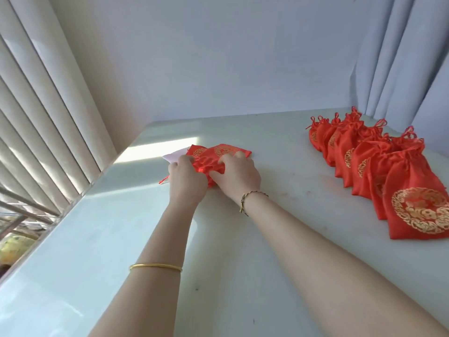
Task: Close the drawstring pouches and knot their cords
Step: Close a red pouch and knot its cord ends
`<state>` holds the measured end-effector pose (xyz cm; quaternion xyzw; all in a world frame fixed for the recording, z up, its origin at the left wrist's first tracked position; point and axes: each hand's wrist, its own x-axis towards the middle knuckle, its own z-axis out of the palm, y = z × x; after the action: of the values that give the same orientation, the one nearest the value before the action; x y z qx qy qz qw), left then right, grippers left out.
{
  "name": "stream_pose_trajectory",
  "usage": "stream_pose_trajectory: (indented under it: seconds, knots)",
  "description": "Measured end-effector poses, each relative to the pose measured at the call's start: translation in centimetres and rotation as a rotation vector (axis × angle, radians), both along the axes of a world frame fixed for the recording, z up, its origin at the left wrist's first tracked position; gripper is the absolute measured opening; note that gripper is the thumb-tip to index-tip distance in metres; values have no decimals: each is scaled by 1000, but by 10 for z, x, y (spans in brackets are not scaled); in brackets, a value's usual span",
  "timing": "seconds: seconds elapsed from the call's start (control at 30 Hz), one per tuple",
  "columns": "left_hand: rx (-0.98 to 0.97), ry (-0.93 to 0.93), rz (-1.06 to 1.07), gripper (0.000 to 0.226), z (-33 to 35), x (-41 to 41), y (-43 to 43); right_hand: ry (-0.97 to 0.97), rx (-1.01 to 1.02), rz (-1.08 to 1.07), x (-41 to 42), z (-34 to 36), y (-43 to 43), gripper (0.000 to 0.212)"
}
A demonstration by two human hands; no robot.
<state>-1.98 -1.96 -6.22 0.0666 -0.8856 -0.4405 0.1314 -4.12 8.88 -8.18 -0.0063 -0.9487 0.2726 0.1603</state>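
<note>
Writing: only a gold round emblem on each pouch; no characters can be read.
Pouch: red satin drawstring pouch (220,155), crumpled, near the far left corner of the white desk (279,215).
Axis: bottom towards the far right, gathered mouth towards the person; red cord (164,180) trails left.
Left hand (187,178): fingers curled, gripping the mouth.
Right hand (237,176): fingers curled into the fabric.
Row of tied red pouches (379,166): along the right edge, mouths towards the far edge.
</note>
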Motion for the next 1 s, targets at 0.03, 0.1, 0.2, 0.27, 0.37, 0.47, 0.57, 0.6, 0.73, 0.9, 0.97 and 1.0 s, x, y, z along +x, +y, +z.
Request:
stream_pose_trajectory:
  seconds: [0.03,0.1,0.2,0.27,0.37,0.47,0.57,0.6,0.73,0.9,0.97,1.0]
  knots:
    - [10,-5,0,49,0,-2,-2,13,-2,-23,-3,-1,-1,26]
    - [18,7,-2,44,3,-1,-2,63,-131,-80,-5,-1,3,15]
    - [19,68,-39,54,11,3,3,161,-332,-95,4,11,21,13]
    - [71,125,-141,67,25,10,9,182,-354,0,18,31,40,13]
    - [71,191,-324,51,50,20,20,132,-374,137,47,68,69,16]
    - [34,188,-478,13,68,32,27,65,-382,159,67,89,93,11]
    - [59,134,-525,6,74,40,31,28,-402,154,75,93,106,15]
    - [100,97,-517,6,74,39,31,6,-418,154,75,92,108,21]
    - [350,-51,-457,10,66,32,27,-163,-634,155,77,96,114,39]
    - [534,-117,-440,10,67,30,24,-222,-736,250,79,94,121,26]
    - [559,-120,-446,12,67,31,24,-176,-746,240,76,91,121,17]
    - [559,-120,-448,13,67,32,25,-151,-752,228,74,90,121,16]
